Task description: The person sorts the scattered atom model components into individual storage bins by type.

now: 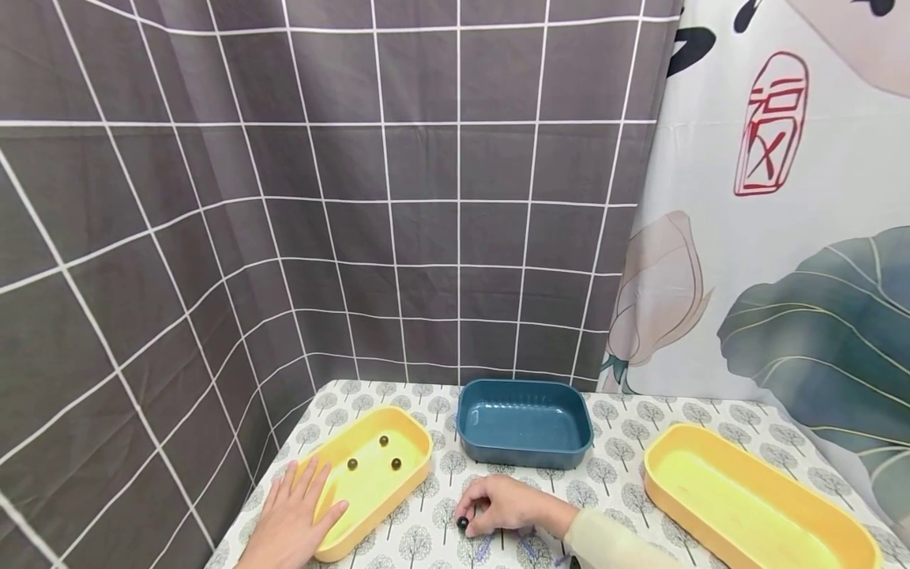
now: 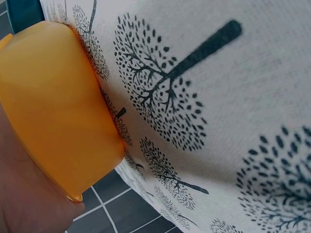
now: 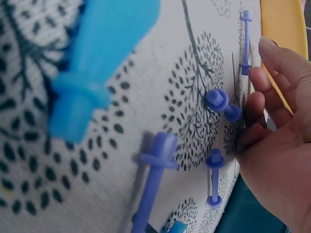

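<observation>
In the head view my left hand [image 1: 287, 518] lies with straight, spread fingers over the near-left rim of a yellow tray [image 1: 377, 518]. Inside that tray sit three small dark balls, one being the black ball [image 1: 384, 440] at the back. My right hand [image 1: 501, 504] is low over the tablecloth, right of this tray, and pinches another black ball [image 1: 463, 522] between thumb and finger. From the right wrist, the fingers of that hand [image 3: 279, 102] appear curled, but the ball is hidden. Around it lie several purple flanged pegs [image 3: 215, 177] and a larger light-blue piece [image 3: 97, 73].
Behind my right hand stands a dark blue tray [image 1: 526, 454]. A second, longer yellow tray [image 1: 753, 506] is on the right side of the table. The tablecloth [image 1: 434, 494] has a tree print. A dark checked curtain [image 1: 455, 197] hangs behind and to the left.
</observation>
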Demonstrator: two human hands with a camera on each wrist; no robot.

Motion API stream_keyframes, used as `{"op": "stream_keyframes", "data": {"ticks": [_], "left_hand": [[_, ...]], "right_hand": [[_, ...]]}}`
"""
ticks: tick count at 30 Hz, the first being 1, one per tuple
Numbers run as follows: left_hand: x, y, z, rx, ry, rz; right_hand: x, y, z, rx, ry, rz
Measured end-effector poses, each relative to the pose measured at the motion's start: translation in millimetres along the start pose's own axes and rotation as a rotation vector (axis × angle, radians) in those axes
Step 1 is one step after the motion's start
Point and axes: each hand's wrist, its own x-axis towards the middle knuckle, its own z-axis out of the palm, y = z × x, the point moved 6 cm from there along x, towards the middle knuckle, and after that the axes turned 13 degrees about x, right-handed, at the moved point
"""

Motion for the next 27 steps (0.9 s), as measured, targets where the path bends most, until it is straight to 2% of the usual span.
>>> {"op": "stream_keyframes", "data": {"ticks": [3, 10, 18, 27], "left_hand": [[0.0, 0.3, -0.3, 0.012, 0.006, 0.004], [0.3, -0.8, 1.0, 0.028, 0.014, 0.001], [-0.1, 0.1, 0.8, 0.029, 0.007, -0.001], [0.4, -0.8, 1.9, 0.018, 0.019, 0.002]], "right_hand": [[0, -1, -1, 0.067, 0.031, 0.039], [4, -1, -4, 0.154, 0.052, 0.059], [10, -11, -12, 0.139, 0.055, 0.040], [10, -19, -24, 0.182, 0.079, 0.072]]}}
